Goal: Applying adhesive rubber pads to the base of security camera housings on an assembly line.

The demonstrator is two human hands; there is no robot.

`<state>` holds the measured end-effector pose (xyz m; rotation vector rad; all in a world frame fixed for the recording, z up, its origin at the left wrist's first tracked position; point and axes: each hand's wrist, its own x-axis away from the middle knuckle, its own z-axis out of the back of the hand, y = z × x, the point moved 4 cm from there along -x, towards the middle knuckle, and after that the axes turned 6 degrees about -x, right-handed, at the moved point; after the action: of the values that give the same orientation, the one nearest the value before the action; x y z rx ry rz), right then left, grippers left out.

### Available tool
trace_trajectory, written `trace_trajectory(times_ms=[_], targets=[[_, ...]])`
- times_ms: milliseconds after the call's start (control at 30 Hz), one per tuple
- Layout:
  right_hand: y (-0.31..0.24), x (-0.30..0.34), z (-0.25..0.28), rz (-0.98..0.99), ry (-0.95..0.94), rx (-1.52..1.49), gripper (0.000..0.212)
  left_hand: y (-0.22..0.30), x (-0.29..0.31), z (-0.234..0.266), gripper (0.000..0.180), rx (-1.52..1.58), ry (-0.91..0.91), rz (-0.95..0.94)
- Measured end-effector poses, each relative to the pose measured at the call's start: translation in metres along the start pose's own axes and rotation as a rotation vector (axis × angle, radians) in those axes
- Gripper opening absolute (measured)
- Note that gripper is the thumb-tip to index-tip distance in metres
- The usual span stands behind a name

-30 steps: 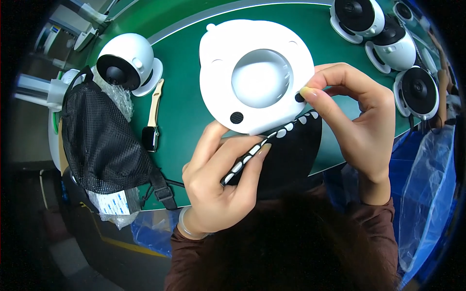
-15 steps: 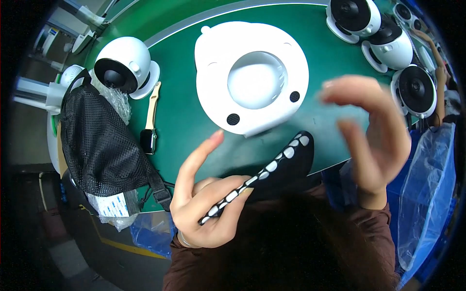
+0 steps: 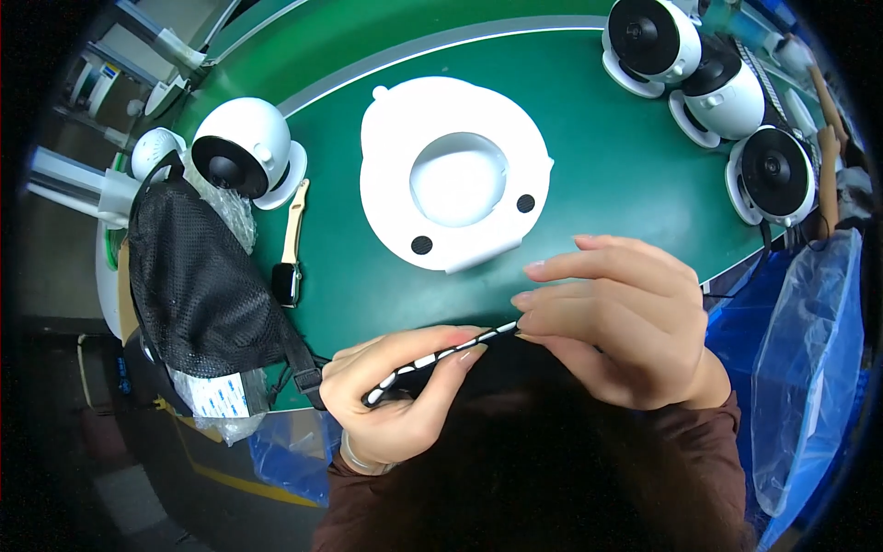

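Observation:
My left hand (image 3: 391,391) pinches a thin black sheet (image 3: 432,359) between thumb and fingers; a row of pale rounded pads runs along it, and it is seen nearly edge-on. My right hand (image 3: 625,322) closes its thumb and fingertips at the sheet's far right end, other fingers loosely curled. Beyond both hands, untouched, lies a white rounded plastic base (image 3: 391,175) with a large round recess. Two black textured round pads, a left one (image 3: 421,246) and a right one (image 3: 525,203), sit on its near side.
Left on the green table (image 3: 340,267) are a white ball-shaped camera (image 3: 244,133), a watch (image 3: 287,283) and a black mesh bag (image 3: 202,276). Several similar cameras (image 3: 777,170) stand at right. A blue, plastic-lined bin (image 3: 800,368) is beside my right arm. Another person's arm (image 3: 828,138) shows far right.
My right hand has come left and down to the sheet's end. The sheet has tilted nearer to edge-on in my left hand. The view has shifted slightly.

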<state>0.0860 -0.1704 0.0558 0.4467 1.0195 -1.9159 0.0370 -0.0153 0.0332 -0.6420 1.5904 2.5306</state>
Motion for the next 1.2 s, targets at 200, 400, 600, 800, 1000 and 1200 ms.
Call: trace_trajectory(times_ms=[200,400,600,800,1000,1200], targets=[[-0.003,0.001,0.0,0.029,0.008,0.165,0.013,-0.001,0.001,-0.002,0.015,-0.058,0.032,-0.005],[-0.012,-0.003,0.001,0.126,-0.07,0.282,0.012,-0.001,-0.003,-0.001,0.013,-0.079,0.076,0.062],[0.023,-0.028,0.026,-0.091,0.179,-0.099,0.009,-0.014,-0.012,0.004,0.017,-0.181,0.14,-0.008],[0.055,-0.056,0.013,-0.367,0.074,-0.259,0.014,-0.011,-0.018,0.001,0.021,-0.148,0.102,-0.029],[0.046,-0.062,0.013,-0.379,0.006,-0.202,0.013,-0.012,-0.022,-0.002,0.021,-0.158,0.063,-0.094],[0.05,-0.061,0.009,-0.338,0.01,-0.133,0.013,-0.012,-0.02,-0.002,0.02,-0.173,0.075,-0.097]])
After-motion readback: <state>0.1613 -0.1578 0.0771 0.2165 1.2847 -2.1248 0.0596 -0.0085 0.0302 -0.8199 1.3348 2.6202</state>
